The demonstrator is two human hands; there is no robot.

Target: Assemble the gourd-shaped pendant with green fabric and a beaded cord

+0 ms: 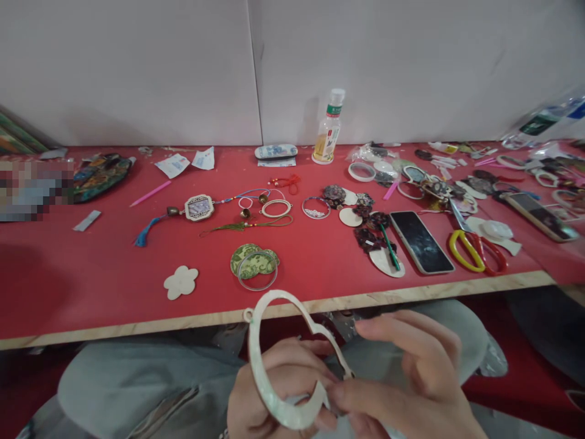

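At the far left of the red tabletop (123, 274), a pink pencil (150, 193) lies beyond a pale flower-shaped piece (181, 282) near the front edge. Next comes an octagonal pendant (199, 208) with a blue tassel (147, 231), then green patterned fabric-like discs (244, 256) with a clear ring (241, 279) over them.

Below this edge, over the person's lap, is a pale, curved, roughly heart-shaped frame (260, 372), tilted, its small loop (248, 315) at the upper left. The left hand (278, 381) is behind it, fingers curled in and holding it; part of that hand shows through the opening. The right hand (411, 372) is at the frame's right: its thumb is against or just beside the lower end, while the index finger stretches out above, well apart from the thumb. Whether this hand pinches the frame is hidden.

Beyond the hands, a capped bottle (328, 131) stands near the wall; farther right lie a phone (421, 242) and yellow-and-red-handled scissors (466, 250).
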